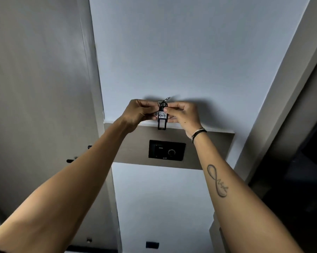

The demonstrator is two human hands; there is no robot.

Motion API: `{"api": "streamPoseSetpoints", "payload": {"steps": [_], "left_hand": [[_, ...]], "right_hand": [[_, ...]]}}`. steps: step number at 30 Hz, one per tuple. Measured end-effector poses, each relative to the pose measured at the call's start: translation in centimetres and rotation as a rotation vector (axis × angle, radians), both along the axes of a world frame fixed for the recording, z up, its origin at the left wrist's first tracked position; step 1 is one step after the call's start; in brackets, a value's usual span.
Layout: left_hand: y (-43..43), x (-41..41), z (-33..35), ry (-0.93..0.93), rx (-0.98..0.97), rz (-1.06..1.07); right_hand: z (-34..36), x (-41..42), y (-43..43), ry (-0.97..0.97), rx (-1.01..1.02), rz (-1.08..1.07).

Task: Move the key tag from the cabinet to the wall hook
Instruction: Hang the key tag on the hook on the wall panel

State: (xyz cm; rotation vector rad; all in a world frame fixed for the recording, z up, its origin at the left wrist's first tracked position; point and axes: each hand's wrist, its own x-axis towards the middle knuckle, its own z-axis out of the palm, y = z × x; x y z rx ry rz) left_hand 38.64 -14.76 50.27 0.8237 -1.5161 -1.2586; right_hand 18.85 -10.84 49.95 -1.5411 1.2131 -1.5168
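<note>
A black key tag (pixel 162 119) with a white label hangs upright against the white wall, its metal ring (pixel 166 99) at the top. My left hand (pixel 139 114) pinches the tag's top from the left. From the right, my right hand (pixel 183 114) pinches the same spot with thumb and forefinger. The wall hook is hidden behind my fingers and the ring; I cannot tell whether the ring sits on it.
A grey panel (pixel 218 150) crosses the wall just below my hands and carries a black control plate (pixel 166 150) with a dial. A grey cabinet door (pixel 41 88) with black handles fills the left. A dark doorway (pixel 303 161) stands at the right.
</note>
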Motion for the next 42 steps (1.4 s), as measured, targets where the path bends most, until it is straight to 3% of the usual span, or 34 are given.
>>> {"api": "streamPoseSetpoints", "payload": {"steps": [6, 12, 30, 36, 42], "left_hand": [[-0.3, -0.6, 4.6, -0.031, -0.092, 0.004], [-0.2, -0.9, 5.0, -0.045, -0.103, 0.002], [-0.3, -0.2, -6.2, -0.261, -0.026, 0.127], [-0.7, -0.4, -7.8, -0.354, -0.14, 0.239], [-0.1, -0.8, -8.6, -0.274, -0.19, 0.234]], "right_hand": [[4.1, -0.8, -0.1, 0.026, -0.059, -0.04], [4.3, -1.1, 0.2, 0.031, -0.081, -0.035], [-5.9, 0.4, -0.2, 0.182, 0.11, -0.097], [-7.5, 0.4, -0.3, 0.178, 0.123, -0.142], [-7.8, 0.4, -0.3, 0.203, 0.076, -0.188]]}}
